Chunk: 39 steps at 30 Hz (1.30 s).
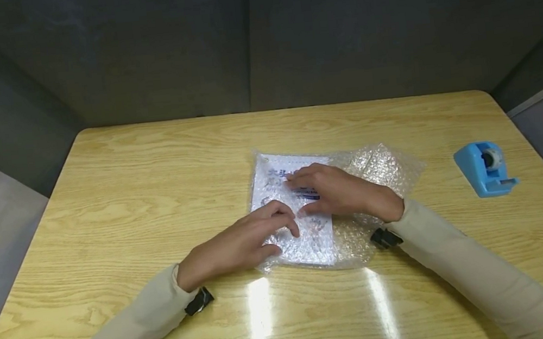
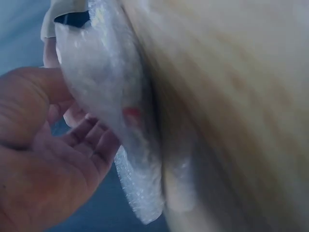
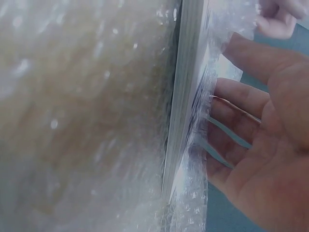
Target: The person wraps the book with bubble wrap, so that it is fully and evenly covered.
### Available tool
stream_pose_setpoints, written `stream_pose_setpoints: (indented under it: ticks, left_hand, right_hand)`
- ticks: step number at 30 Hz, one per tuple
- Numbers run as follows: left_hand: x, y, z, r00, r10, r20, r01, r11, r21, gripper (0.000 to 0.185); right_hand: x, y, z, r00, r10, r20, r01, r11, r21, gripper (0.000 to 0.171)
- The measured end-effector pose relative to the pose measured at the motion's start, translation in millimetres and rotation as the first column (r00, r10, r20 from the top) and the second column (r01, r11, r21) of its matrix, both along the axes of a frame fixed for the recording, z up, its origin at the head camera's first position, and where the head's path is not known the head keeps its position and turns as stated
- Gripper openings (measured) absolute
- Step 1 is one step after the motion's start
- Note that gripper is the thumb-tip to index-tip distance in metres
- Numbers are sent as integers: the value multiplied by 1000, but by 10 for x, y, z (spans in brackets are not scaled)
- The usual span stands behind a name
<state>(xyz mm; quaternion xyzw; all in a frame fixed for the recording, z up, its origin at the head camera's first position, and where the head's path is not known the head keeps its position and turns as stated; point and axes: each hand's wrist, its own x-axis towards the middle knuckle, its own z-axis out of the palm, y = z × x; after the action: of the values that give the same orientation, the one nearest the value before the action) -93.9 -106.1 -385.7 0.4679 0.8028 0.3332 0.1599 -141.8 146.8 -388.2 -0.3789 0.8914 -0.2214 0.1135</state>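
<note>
My left hand (image 1: 239, 243) is lying flat on the near left part of the bubble wrap (image 1: 374, 168), fingers stretched out and only loosely bent, pressing down rather than gripping anything. In the left wrist view my palm (image 2: 43, 164) is showing open, with the fingertips touching the wrap's edge (image 2: 111, 96) where it is lifting a little off the desk (image 2: 231, 96). My right hand (image 1: 337, 187) is resting just beyond it, also spread flat, its fingers reaching leftward across the printed face of the flat white package (image 1: 282, 182) that is lying under the wrap. The right wrist view is showing those fingers (image 3: 236, 101) straight and relaxed against the wrap (image 3: 193, 193), beside the thin edge of the package (image 3: 186, 72); they are holding nothing, only pressing. My two hands are sitting close together, the fingertips of the left nearly meeting the right above the package.

The package is lying in the middle of the desk (image 1: 131, 194), a bit to the right of centre, with blue print on its top; I cannot read the print. The wrap is covering it and is spreading out loose and crinkled to the right of it, under my right wrist. Both my arms are wearing pale beige sleeves (image 1: 134, 324), each with a small black strap (image 1: 198, 301) at the wrist.

Well apart to the right, near the desk's edge, a blue tape dispenser (image 1: 484, 168) is standing with its roll mounted. Dark grey panels (image 1: 249, 40) are closing in the desk at the back and sides.
</note>
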Motion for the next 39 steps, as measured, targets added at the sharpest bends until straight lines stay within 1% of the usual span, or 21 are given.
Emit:
stream_pose_setpoints:
  ticks: [2,5,7,9,12,13,14,15,17,21,26,29,32,36,39]
  left_hand:
    - [5,1,15,998,23,-52,-24,1000,-15,41]
    - [-6,9,26,988,44,-145,-51,998,-43,50]
    - [-21,15,28,976,56,-210,-72,995,-68,58]
    - [-40,20,33,958,81,-275,-114,988,-104,67]
    - [-78,17,39,931,124,-343,-189,969,-163,84]
    - [-93,14,40,927,134,-350,-208,961,-183,89]
    - [-109,13,40,925,141,-353,-220,956,-196,93]
    - [-126,11,40,926,142,-349,-223,953,-204,96]
    - [-155,5,40,934,133,-332,-216,950,-226,99]
    - [-190,-13,51,952,106,-286,-187,943,-275,96]
    - [-221,-27,69,963,64,-263,-151,934,-324,92]
    - [-237,-26,86,966,35,-256,-131,921,-366,90]
    - [-245,-27,96,964,10,-265,-119,910,-398,89]
    - [-251,-23,89,964,-2,-267,-115,901,-419,89]
    - [-249,-23,85,966,-10,-260,-108,895,-432,89]
  right_hand:
    - [2,0,1,1000,-2,3,2,1000,0,64]
    - [5,-2,4,1000,-5,8,5,1000,1,63]
    - [5,1,0,1000,-6,10,6,1000,-1,63]
    - [6,3,3,1000,-9,12,9,1000,-1,63]
    - [4,1,-1,1000,-10,13,10,1000,1,62]
    - [3,0,-1,1000,-10,11,9,1000,2,62]
    - [3,1,-1,1000,-9,10,9,1000,2,62]
    - [1,2,-6,1000,-7,8,7,1000,2,62]
    - [-4,4,-14,1000,-1,3,1,1000,0,62]
    - [-15,7,-25,1000,9,-9,-10,1000,-6,63]
    - [-18,4,-12,1000,8,9,-8,1000,-7,65]
    - [-15,1,3,999,-4,43,4,1000,3,69]
    - [-10,1,17,998,-6,66,5,1000,14,78]
    - [-13,9,21,996,5,87,-6,1000,11,86]
    - [-14,18,24,995,12,101,-12,1000,4,88]
